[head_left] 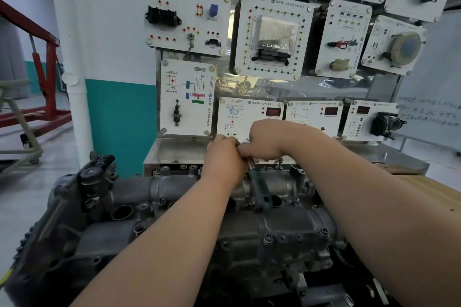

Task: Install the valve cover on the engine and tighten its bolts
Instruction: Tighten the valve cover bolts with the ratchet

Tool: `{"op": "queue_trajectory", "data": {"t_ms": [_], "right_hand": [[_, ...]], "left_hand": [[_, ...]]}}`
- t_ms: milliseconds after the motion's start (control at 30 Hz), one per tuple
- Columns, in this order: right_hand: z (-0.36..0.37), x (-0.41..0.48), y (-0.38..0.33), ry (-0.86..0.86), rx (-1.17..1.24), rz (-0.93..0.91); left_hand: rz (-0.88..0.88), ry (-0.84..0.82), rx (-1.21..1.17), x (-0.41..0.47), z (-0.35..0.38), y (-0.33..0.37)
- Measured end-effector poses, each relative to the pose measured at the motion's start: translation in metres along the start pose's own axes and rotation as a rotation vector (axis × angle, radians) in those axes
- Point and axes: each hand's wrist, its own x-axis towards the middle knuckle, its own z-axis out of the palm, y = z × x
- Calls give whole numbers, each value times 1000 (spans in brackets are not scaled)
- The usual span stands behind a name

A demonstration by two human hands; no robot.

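A grey metal valve cover [174,192] lies on top of the engine [274,239], filling the lower half of the view. Both my hands meet at its far edge. My left hand [224,157] curls round the upper part of a ratchet wrench. Its green-and-black handle [260,189] slants down toward me over the cover. My right hand [267,141] grips the wrench head from the right, fingers bent over it. The bolt under the tool is hidden by my hands. Several small bolts [282,238] show along the cover's near edge.
A training board of white panels with car electrical parts [272,35] stands right behind the engine. A steel shelf [179,149] runs under it. A wooden bench top [429,189] is at the right. A red engine hoist [47,75] and a wheeled cart [22,137] stand at the left.
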Motion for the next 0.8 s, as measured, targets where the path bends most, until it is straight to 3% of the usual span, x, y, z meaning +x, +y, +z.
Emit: {"op": "queue_trajectory", "data": {"t_ms": [233,533,800], "right_hand": [[-10,-5,5,-61,64,-103],[1,-3,-3,58,55,-7],[-4,-3,-1,8,67,-15]], "left_hand": [[22,-24,-22,2,1,-3],[62,114,50,0,-1,-4],[18,69,69,0,-2,-1]]}}
